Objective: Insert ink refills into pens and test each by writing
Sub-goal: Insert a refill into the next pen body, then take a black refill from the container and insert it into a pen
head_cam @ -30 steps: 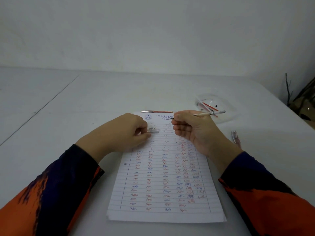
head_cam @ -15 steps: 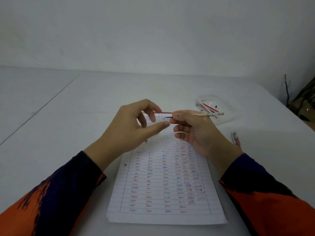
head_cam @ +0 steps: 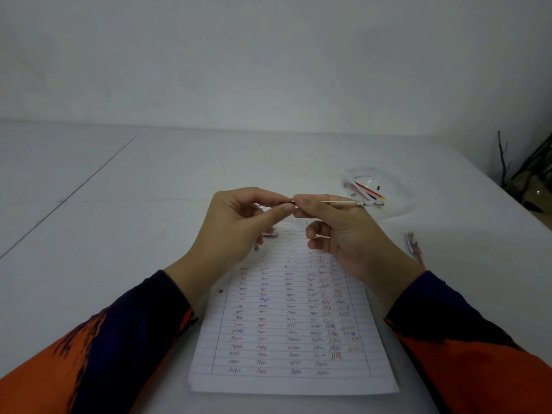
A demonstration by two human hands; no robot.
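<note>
My right hand (head_cam: 343,234) pinches a thin white ink refill (head_cam: 343,202) between thumb and forefinger and holds it level above the top of the lined paper (head_cam: 292,339). The refill's metal end points right. My left hand (head_cam: 236,231) meets it from the left, with thumb and forefinger pinching the dark tip that sticks out of my right fingers. A small clear pen part (head_cam: 271,233) lies on the paper under my left hand. Rows of red and blue test squiggles cover the paper.
A clear plastic dish (head_cam: 397,186) with red and other refills sits at the back right. A clear pen barrel (head_cam: 413,243) lies on the white table right of the paper. Dark twigs (head_cam: 504,156) stand past the table's right edge.
My left hand let go of the small clear part on the paper, rose, and moved right to the refill's tip. My right hand stayed almost still with the refill.
</note>
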